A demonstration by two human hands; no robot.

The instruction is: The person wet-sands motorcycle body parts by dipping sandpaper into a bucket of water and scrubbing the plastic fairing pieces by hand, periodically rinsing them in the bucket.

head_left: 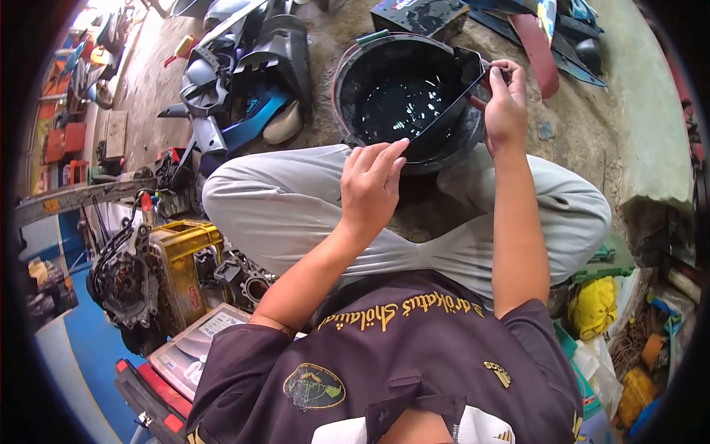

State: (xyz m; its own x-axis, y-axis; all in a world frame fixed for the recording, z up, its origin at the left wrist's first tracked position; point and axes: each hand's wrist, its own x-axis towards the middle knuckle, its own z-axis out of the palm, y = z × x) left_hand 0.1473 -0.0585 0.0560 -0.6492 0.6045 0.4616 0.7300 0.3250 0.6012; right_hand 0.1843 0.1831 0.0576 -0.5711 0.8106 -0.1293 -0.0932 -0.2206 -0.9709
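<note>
A thin, dark plastic panel (448, 116) with a bracket-like upper end lies slantwise across a black bucket (344, 92). My right hand (507, 103) grips its upper end at the bucket's right rim, thumb on top and fingers curled around. At the panel's lower end, my left hand (372, 177) has its fingertips closed against the edge near the front rim. Inside the bucket, dark liquid (399, 107) shows bright reflections. A reddish part beside my right hand is partly covered, so I cannot make out what it is.
Motorcycle fairing parts (255, 96) lie on the concrete floor to the left. A dark wet box (420, 16) stands behind the bucket, with a red panel (534, 55) at its right. A yellow crate (181, 255) and engine parts (126, 281) sit by my left side.
</note>
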